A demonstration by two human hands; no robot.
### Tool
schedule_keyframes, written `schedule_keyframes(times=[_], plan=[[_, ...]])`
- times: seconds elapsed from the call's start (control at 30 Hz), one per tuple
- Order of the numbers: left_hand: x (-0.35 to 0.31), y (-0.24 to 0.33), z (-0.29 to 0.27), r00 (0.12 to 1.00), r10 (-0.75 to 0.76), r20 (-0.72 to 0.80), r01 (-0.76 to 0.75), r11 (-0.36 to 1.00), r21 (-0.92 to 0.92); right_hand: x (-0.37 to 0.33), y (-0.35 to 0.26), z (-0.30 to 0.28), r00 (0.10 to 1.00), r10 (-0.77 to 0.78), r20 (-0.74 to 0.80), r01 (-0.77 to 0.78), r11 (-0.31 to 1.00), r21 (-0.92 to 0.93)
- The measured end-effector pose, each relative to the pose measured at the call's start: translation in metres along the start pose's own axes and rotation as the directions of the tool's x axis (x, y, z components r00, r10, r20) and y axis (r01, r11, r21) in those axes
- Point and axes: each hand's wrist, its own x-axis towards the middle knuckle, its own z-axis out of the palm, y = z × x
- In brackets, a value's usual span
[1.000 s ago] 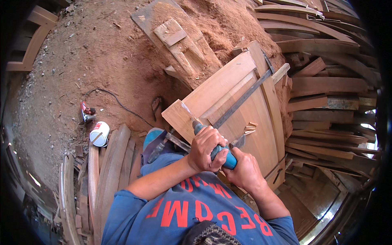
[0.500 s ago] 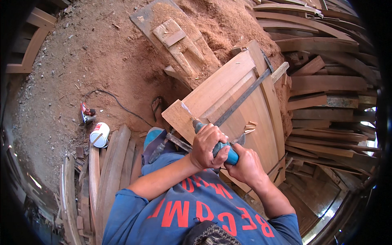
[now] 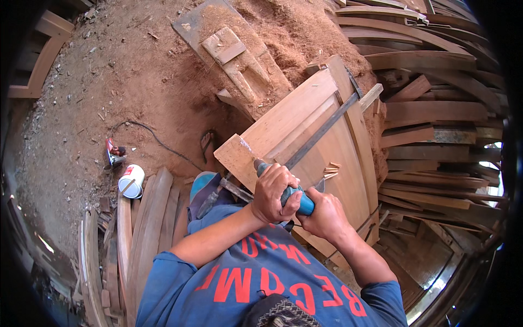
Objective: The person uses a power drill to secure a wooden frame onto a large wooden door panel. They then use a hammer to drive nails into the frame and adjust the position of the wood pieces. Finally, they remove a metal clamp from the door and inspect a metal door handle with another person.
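Both my hands grip a teal power drill (image 3: pixel 306 205). My left hand (image 3: pixel 274 192) wraps round the front of its body, while my right hand (image 3: pixel 327 217) closes on the rear part. The tip of the drill meets the wooden panel (image 3: pixel 301 117) near its left corner joint, beside a whitish smear. Whether the bit is inside the wood I cannot tell. A metal bar clamp (image 3: pixel 327 128) lies across the panel. Several thin wooden pegs (image 3: pixel 331 168) rest on the panel to the right of my hands, next to a flat metal blade (image 3: pixel 320 185).
A workbench board (image 3: pixel 234 52) strewn with sawdust stands beyond the panel. On the ground at left are a white tub (image 3: pixel 131 181), a red power tool (image 3: pixel 114 153) and its black cord (image 3: pixel 158 143). Stacked planks (image 3: pixel 436 111) line the right side; long boards (image 3: pixel 150 229) lie lower left.
My hands and the drill hold nearly the same place on the panel. The whole view has shifted slightly, and the drill sits a few pixels to the left.
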Motion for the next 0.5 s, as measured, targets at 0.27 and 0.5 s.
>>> schedule_keyframes(times=[0.27,0.5], plan=[[-0.0055,-0.0037,0.0008,1.000,-0.002,0.009,0.002,1.000,0.006,0.0027,0.0052,0.0050,1.000,-0.011,-0.005,0.011,1.000,0.000],[-0.0078,-0.0085,0.0008,1.000,0.000,-0.002,0.000,1.000,0.027,0.0087,0.0053,0.0047,0.999,-0.033,0.003,0.033,0.999,-0.039]])
